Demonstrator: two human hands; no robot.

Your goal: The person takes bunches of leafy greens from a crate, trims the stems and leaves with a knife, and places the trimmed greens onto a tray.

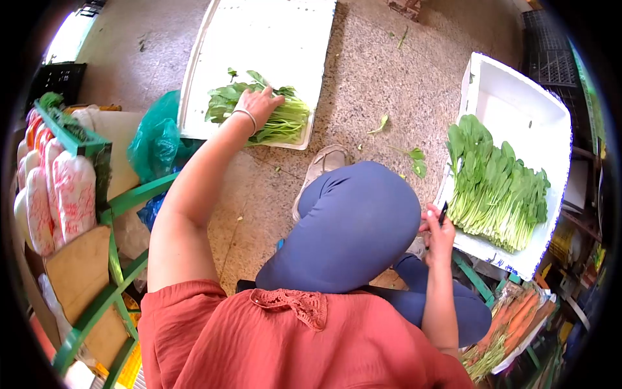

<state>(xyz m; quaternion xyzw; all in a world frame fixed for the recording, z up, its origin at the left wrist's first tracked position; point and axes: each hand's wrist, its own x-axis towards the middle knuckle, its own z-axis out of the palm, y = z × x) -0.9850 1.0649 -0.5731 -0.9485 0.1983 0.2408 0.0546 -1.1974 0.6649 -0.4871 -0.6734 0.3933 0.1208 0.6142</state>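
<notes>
My left hand point(259, 106) reaches down onto a pile of leafy greens point(285, 123) with long pale stems, its fingers bent around some of them. This pile lies at the near end of a white foam lid point(259, 39). Beside my right knee, my right hand point(439, 236) is closed around a slim black tool point(443, 212), whose kind I cannot make out. Just right of that hand stands a white foam box point(502, 97). Inside it, more leafy greens point(495, 188) are packed in a row, leaves away from me and stems towards me.
Loose leaves point(418, 162) lie on the speckled floor point(363, 84) between lid and box. A green plastic bag point(155, 139) and a green metal frame point(120, 259) are on the left. Carrots point(518, 318) sit at the lower right. Black crates point(551, 48) stand behind the box.
</notes>
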